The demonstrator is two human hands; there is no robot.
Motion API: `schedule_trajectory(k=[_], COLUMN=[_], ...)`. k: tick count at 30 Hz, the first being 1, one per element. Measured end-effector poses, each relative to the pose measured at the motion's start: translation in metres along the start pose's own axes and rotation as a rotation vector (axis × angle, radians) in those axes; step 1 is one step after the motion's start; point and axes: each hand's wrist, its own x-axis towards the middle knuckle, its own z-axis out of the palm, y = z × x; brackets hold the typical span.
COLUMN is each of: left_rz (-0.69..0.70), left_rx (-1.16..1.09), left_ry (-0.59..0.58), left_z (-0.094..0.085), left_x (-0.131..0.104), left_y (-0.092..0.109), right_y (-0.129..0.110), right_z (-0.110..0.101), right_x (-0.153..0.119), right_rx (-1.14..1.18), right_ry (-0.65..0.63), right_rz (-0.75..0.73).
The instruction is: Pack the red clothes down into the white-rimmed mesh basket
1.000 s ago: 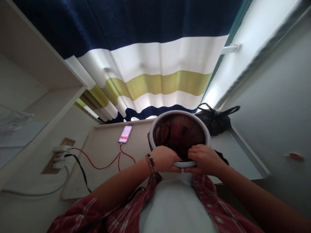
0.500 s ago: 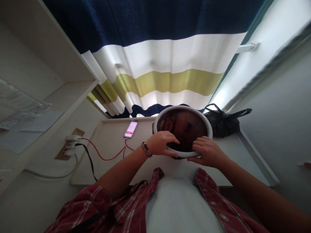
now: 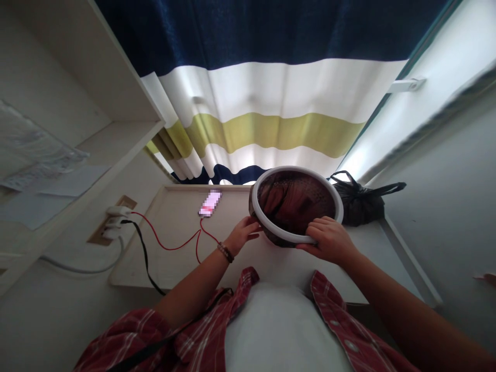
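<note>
A round trash bin (image 3: 296,201) with a white ring rim and dark, patterned, partly see-through walls is tilted with its mouth toward me. My right hand (image 3: 329,240) grips the near right part of the rim, fingers over the inner side and thumb below. My left hand (image 3: 243,235) is at the bin's lower left outside, fingers stretched toward its wall. Whether those fingertips touch the wall I cannot tell. Right behind the bin, a tied black plastic bag (image 3: 360,204) stands on the white tabletop (image 3: 178,268).
A phone (image 3: 210,203), its screen blurred out, lies at the back left with a red cable (image 3: 166,249) running to plugs in a wall socket (image 3: 114,219). A black cord (image 3: 145,253) hangs near it. Shelving (image 3: 127,150) is on the left; a striped curtain (image 3: 267,93) hangs behind.
My left hand has let go of the near rim and moved left and down to the bin's outer side. The bin has tilted and shifted slightly right; my right hand stays on its rim.
</note>
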Motion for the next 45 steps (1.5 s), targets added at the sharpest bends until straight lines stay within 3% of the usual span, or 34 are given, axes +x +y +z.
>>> schedule_trajectory(k=[4, 9, 11, 16, 19, 26, 32, 36, 39, 42, 45], left_rz=[0.018, -0.009, 0.024, 0.187, 0.233, 0.071, 0.043, 0.032, 0.129, 0.240, 0.241], left_rx=[-0.178, -0.286, -0.209, 0.093, 0.113, -0.482, -0.590, -0.501, -0.308, -0.148, -0.127], left_ry=[0.059, -0.079, -0.100, 0.066, 0.030, -0.211, -0.228, -0.240, -0.220, -0.195, -0.233], left_z=[0.004, 0.009, 0.014, 0.031, 0.040, 0.041, 0.036, 0.036, 0.042, 0.053, 0.060], left_x=[-0.001, -0.007, -0.009, -0.001, 0.004, -0.007, -0.014, -0.012, -0.011, -0.011, -0.012], left_y=[-0.003, 0.003, 0.004, -0.003, -0.005, 0.006, 0.008, -0.002, -0.007, -0.003, 0.005], right_y=[-0.001, -0.006, -0.007, -0.006, -0.007, -0.010, -0.020, -0.026, -0.026, -0.024, -0.021], right_z=[0.001, 0.003, 0.003, -0.002, -0.007, -0.018, -0.023, -0.023, -0.026, -0.029, -0.033], right_x=[-0.002, -0.003, -0.002, 0.001, 0.005, 0.017, 0.030, 0.041, 0.051, 0.062, 0.071], right_rx=[0.004, -0.011, -0.021, -0.010, 0.004, 0.093, 0.114, 0.133, 0.138, 0.141, 0.149], right_ry=[0.025, 0.036, 0.049, 0.071, 0.061, 0.059, -0.007, -0.023, -0.031, -0.052, -0.088], right_rz=[-0.006, 0.014, 0.043, 0.098, 0.144, 0.312, 0.316, 0.316, 0.337, 0.379, 0.407])
